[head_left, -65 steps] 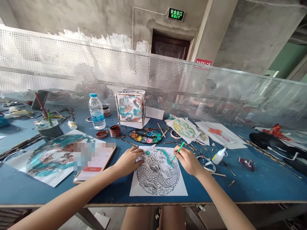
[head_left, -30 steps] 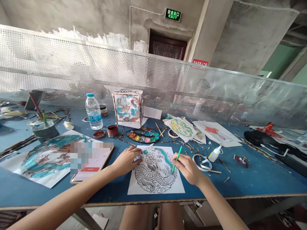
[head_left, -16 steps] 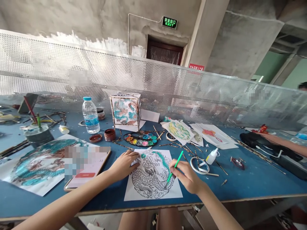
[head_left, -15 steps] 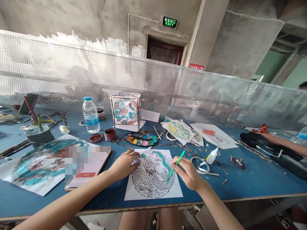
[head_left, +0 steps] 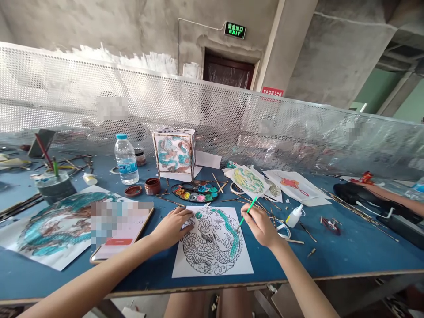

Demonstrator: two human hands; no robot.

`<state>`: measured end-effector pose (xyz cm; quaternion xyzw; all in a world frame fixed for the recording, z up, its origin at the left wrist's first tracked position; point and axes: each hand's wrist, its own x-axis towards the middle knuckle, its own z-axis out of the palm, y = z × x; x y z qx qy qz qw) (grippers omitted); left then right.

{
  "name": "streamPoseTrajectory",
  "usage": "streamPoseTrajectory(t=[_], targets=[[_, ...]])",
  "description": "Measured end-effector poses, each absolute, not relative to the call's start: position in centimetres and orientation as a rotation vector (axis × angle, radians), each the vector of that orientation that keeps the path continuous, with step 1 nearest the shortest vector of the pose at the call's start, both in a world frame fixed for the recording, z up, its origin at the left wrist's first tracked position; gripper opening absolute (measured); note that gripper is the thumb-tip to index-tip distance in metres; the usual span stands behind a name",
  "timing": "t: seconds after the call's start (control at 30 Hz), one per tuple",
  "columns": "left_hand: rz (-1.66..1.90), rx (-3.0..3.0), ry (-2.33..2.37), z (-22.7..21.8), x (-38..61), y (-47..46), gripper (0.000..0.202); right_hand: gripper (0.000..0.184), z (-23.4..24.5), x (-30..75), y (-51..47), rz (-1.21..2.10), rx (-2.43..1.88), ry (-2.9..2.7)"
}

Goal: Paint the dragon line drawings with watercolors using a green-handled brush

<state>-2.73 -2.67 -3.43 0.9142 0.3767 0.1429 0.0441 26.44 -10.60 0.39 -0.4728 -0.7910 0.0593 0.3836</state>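
A white sheet with a black-lined dragon drawing point(head_left: 212, 247) lies before me, part of the dragon's body painted teal. My left hand point(head_left: 174, 226) rests flat on the sheet's upper left edge, its fingers spread. In my right hand point(head_left: 260, 224) is a green paintbrush point(head_left: 251, 206), pinched in the fingers, its tip at the right edge of the dragon. Beyond the sheet sits a paint palette point(head_left: 195, 191) with several colours. An open jar of brown paint point(head_left: 153, 186) stands left of it, next to its lid point(head_left: 133, 191).
To the left are a phone point(head_left: 124, 238), a painted dragon sheet point(head_left: 56, 234), a cup of murky water point(head_left: 54, 185) and a water bottle point(head_left: 126, 159). A paper lantern point(head_left: 174, 154) stands behind the palette. At right are a glue bottle point(head_left: 294, 216), thin sticks and another person's arm point(head_left: 394, 197).
My right hand has moved the paintbrush slightly up and away from the lower right of the dragon. More teal shows on the dragon's body there. My left hand has stayed put.
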Motion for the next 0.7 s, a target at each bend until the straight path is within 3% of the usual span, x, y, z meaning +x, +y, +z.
streamPoseTrajectory(t=[0.7], targets=[[0.332,2.792,1.199,-3.0,-2.5,-3.1,0.037,0.018,-0.6,23.9,-14.8,0.225,-1.118,-2.111]])
